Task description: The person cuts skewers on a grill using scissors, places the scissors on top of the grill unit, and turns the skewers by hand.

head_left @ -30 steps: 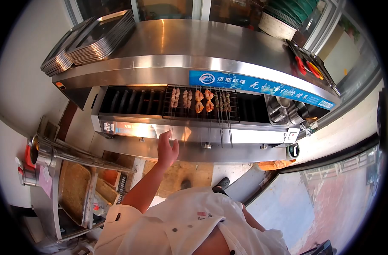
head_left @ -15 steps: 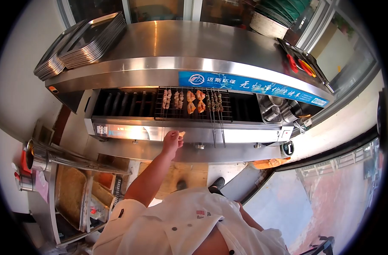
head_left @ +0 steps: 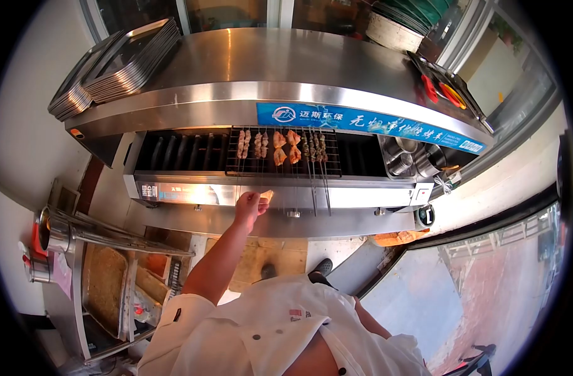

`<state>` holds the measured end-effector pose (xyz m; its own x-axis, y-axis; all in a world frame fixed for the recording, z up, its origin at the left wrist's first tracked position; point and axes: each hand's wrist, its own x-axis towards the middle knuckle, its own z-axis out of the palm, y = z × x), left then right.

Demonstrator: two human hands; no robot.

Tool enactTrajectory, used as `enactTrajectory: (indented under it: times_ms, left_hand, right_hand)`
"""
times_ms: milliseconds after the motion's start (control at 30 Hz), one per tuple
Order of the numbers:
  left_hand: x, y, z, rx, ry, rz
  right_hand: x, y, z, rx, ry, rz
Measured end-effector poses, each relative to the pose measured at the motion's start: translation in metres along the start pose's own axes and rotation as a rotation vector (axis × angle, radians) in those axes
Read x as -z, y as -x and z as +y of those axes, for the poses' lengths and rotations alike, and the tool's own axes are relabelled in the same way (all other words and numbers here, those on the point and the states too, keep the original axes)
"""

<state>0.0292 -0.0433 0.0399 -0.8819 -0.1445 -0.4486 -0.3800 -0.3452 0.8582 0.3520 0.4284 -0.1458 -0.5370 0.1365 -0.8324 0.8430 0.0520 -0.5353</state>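
My left hand is at the front panel of the grill, below the skewers, with its fingers pinched together around something too small to make out, beside the thin sticks. Pale meat skewers lie at the left of the wire rack, orange-brown meat pieces in the middle, and darker skewers at the right. Long metal handles of the dark skewers hang over the grill's front edge. My right hand is out of view; only part of that arm shows beside the white jacket.
Stacked metal trays stand on the upper steel shelf at the left. Red-handled tools lie at its right. Metal pots sit at the grill's right end. A side rack holds trays at the lower left.
My left hand has gone from parted fingers to a pinch and now sits slightly left of its earlier place in view. The whole scene has shifted left. The skewers look unmoved on the rack.
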Motion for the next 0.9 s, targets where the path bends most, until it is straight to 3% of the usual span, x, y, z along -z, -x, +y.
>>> enactTrajectory:
  times_ms: [133,200,233,300,467,600,700,767,833,900]
  left_hand:
    - [-0.002,0.001,-0.007,0.009,-0.060,0.032]
    - [0.005,-0.008,-0.035,-0.536,-0.562,0.157]
    - [-0.003,0.010,-0.020,-0.535,-0.565,0.156]
    - [-0.020,0.049,0.005,-1.003,-0.894,0.249]
    - [-0.043,0.063,-0.005,-0.938,-0.926,0.044]
    - [-0.059,0.049,-0.019,-0.940,-0.972,0.074]
    - [-0.069,0.025,-0.034,-0.796,-0.972,0.156]
    - [-0.077,0.015,-0.037,-0.559,-0.830,0.181]
    - [-0.085,0.010,-0.035,-0.521,-0.865,0.225]
    - [-0.094,0.008,-0.031,-0.330,-0.884,0.273]
  right_hand:
    - [0.003,-0.002,-0.004,0.001,0.006,0.000]
    - [0.004,-0.004,-0.005,-0.002,0.011,0.000]
    - [0.007,-0.006,-0.005,-0.001,0.012,-0.001]
    - [0.009,-0.009,-0.006,-0.005,0.011,-0.005]
    - [0.020,-0.019,-0.011,-0.005,0.036,-0.015]
    - [0.035,-0.032,-0.020,0.003,0.069,-0.031]
    - [0.051,-0.049,-0.031,0.014,0.109,-0.054]
    - [0.063,-0.059,-0.040,0.019,0.141,-0.070]
    - [0.077,-0.072,-0.049,0.028,0.179,-0.087]
    - [0.092,-0.085,-0.054,0.038,0.235,-0.106]
